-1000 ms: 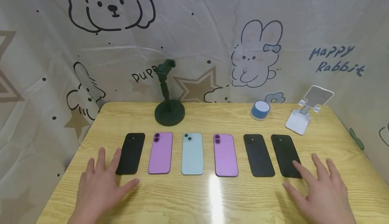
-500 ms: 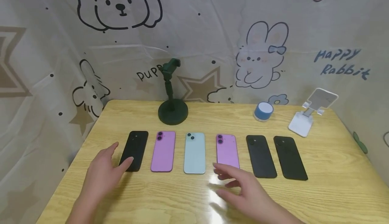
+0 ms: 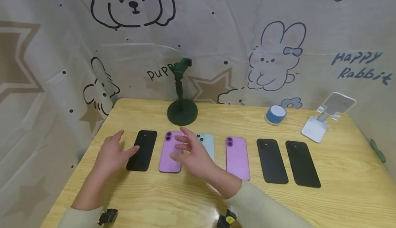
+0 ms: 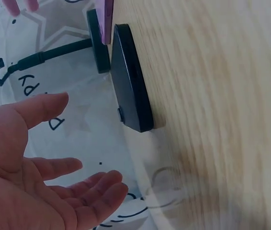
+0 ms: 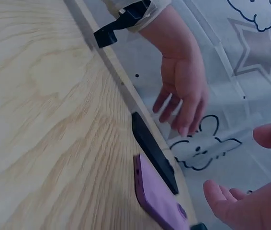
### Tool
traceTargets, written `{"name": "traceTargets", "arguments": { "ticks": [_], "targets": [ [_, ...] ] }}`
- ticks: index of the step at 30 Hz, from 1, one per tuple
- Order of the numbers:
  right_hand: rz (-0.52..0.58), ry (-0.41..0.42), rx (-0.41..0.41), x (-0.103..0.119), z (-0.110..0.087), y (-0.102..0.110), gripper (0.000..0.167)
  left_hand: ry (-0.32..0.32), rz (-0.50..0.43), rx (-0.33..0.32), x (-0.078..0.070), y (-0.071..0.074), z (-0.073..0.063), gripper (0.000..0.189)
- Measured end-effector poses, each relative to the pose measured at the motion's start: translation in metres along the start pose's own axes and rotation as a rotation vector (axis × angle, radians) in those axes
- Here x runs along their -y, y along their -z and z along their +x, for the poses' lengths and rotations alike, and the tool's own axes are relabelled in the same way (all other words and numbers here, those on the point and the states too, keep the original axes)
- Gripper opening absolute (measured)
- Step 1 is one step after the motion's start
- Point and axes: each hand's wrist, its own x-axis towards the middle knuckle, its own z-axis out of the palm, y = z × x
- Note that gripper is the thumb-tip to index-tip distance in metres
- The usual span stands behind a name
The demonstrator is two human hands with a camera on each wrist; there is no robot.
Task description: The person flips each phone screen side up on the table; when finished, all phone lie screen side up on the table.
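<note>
My left hand (image 3: 112, 153) hovers beside the leftmost black phone (image 3: 142, 152), its thumb above the phone's edge. In the left wrist view, a gap separates that hand (image 4: 49, 177) from the black phone (image 4: 130, 81). My right hand (image 3: 195, 154) is raised with spread, slightly bent fingers between the left purple phone (image 3: 170, 159) and the light blue phone (image 3: 208, 144), partly covering both. Nothing is in either hand. To the right lie another purple phone (image 3: 237, 159) and two more black phones, a nearer one (image 3: 272, 161) and an outermost one (image 3: 303, 164).
Behind the row stand a dark green phone stand (image 3: 182, 113), a small blue and white cylinder (image 3: 276, 114) and a white folding phone stand (image 3: 315, 128). A printed cloth (image 3: 210, 32) hangs behind the wooden table (image 3: 161, 193).
My right hand has swept left from the rightmost black phone to the left purple and light blue phones. The left hand has turned, its thumb now over the leftmost phone. The head view has shifted left.
</note>
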Motion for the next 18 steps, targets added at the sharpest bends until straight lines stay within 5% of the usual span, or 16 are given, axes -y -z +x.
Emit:
{"name": "traceTargets", "arguments": {
  "ticks": [11, 18],
  "targets": [
    [0.115, -0.219, 0.006, -0.001, 0.058, -0.061, 0.092, 0.035, 0.001, 0.120, 0.005, -0.009, 0.021, 0.086],
    [-0.056, -0.242, -0.028, -0.005, 0.066, -0.087, 0.092, 0.064, -0.023, 0.108, 0.002, -0.017, 0.024, 0.074]
  ]
}}
